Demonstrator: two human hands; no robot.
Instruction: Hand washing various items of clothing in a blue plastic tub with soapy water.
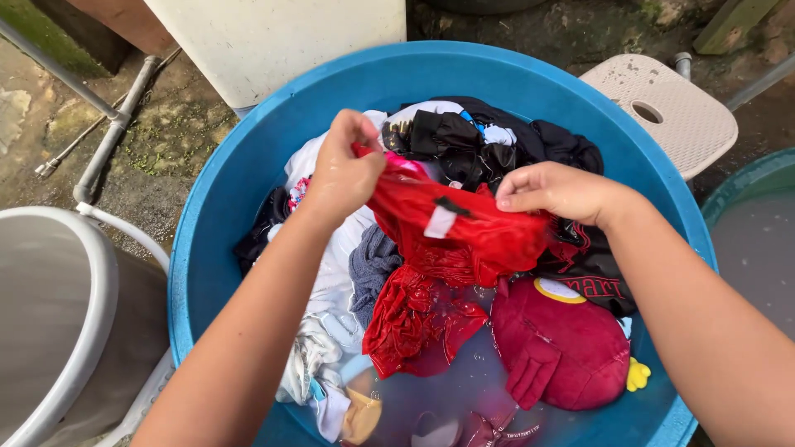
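Note:
A big blue tub [248, 165] holds water and a heap of wet clothes. My left hand [346, 170] grips one end of a shiny red garment [464, 236] above the heap. My right hand [559, 192] pinches the same garment's other end, with the cloth stretched between both hands. Below it more red cloth [414, 319] trails into the water. A dark red plush-like piece [563, 348] with a yellow bit floats at the lower right. Black clothes [480, 141] lie at the back, white and grey ones [331, 290] on the left.
A grey-white tub [50, 306] stands at the left, a green basin of cloudy water [758, 240] at the right. A beige plastic stool [671, 103] sits behind the blue tub. Metal pipes [108, 132] run over the mossy concrete ground at the upper left.

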